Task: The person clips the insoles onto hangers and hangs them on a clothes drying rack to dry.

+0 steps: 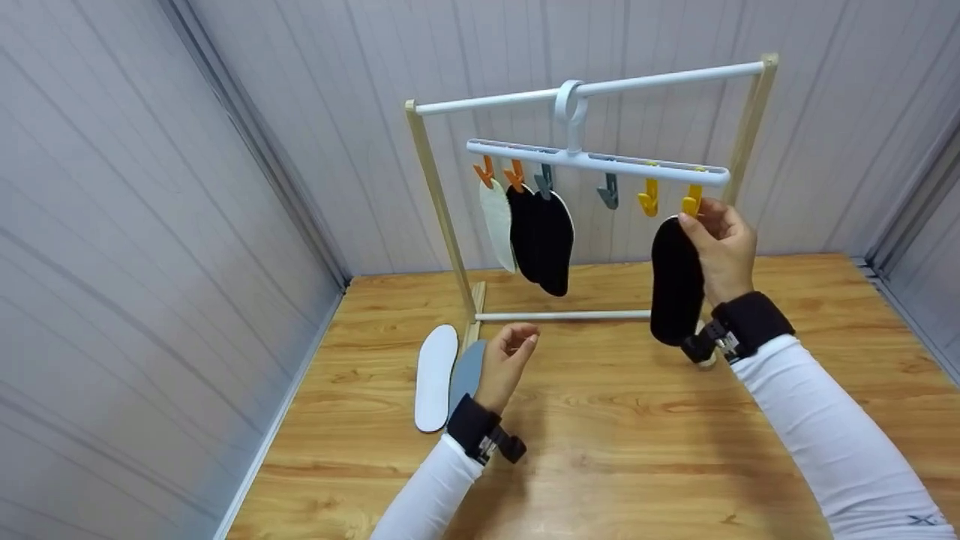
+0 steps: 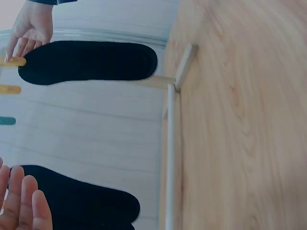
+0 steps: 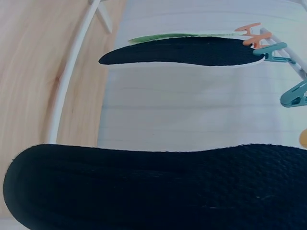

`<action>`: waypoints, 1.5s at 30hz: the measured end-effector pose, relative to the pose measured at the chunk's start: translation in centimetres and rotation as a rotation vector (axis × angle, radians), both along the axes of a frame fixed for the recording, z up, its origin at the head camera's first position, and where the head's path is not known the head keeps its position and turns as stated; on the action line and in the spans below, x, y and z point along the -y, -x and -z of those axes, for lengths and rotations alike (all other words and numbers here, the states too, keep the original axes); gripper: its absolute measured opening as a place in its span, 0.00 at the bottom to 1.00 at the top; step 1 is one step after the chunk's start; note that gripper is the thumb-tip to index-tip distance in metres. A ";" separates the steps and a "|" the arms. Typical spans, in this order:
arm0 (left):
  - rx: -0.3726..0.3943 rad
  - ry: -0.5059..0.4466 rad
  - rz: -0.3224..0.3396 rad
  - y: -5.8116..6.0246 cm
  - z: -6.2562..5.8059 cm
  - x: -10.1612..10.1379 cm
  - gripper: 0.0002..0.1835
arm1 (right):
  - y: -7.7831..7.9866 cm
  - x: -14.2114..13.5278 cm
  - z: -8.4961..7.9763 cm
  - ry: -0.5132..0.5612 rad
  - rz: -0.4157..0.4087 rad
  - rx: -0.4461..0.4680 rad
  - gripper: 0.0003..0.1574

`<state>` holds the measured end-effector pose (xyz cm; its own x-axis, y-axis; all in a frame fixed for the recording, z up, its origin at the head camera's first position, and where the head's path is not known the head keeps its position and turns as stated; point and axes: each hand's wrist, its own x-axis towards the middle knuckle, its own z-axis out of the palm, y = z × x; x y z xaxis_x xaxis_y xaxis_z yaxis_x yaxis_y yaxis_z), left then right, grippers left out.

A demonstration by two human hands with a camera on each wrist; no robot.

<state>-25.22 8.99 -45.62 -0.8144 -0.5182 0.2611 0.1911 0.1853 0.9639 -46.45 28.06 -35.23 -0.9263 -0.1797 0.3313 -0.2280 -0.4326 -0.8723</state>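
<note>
At the right end of the white clip hanger [image 1: 637,169], my right hand [image 1: 726,251] pinches the top of a black insole [image 1: 675,285]. Its fingers lie right at the yellow clip [image 1: 691,202], and the insole hangs down lengthwise. In the right wrist view this insole [image 3: 153,187] fills the lower part, with the hand out of frame. My left hand [image 1: 506,367] is held in the air at the lower middle, fingers loosely bent and nothing in them. Left of centre, orange clips [image 1: 514,176] and a grey-green clip [image 1: 544,181] hold a pale insole [image 1: 496,225] and black insoles [image 1: 555,240].
The hanger hooks onto the white top rod [image 1: 675,79] of a wooden-sided rack [image 1: 439,202]. A second grey-green clip [image 1: 609,193] and another yellow clip [image 1: 649,196] hang without insoles. A white insole [image 1: 435,379] and a grey-blue insole [image 1: 466,375] lie on the wood surface at left.
</note>
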 end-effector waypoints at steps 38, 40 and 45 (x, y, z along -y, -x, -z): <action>0.300 0.170 -0.068 -1.9 7.4 15.8 0.15 | -2.5 -2.5 4.2 0.081 0.203 -0.087 0.16; 0.319 0.195 -0.077 -1.8 8.0 16.2 0.15 | -2.8 -2.5 4.5 0.085 0.211 -0.092 0.15; 0.370 0.330 -0.085 -1.7 9.0 16.8 0.14 | -3.7 -2.1 5.1 0.051 0.226 -0.116 0.15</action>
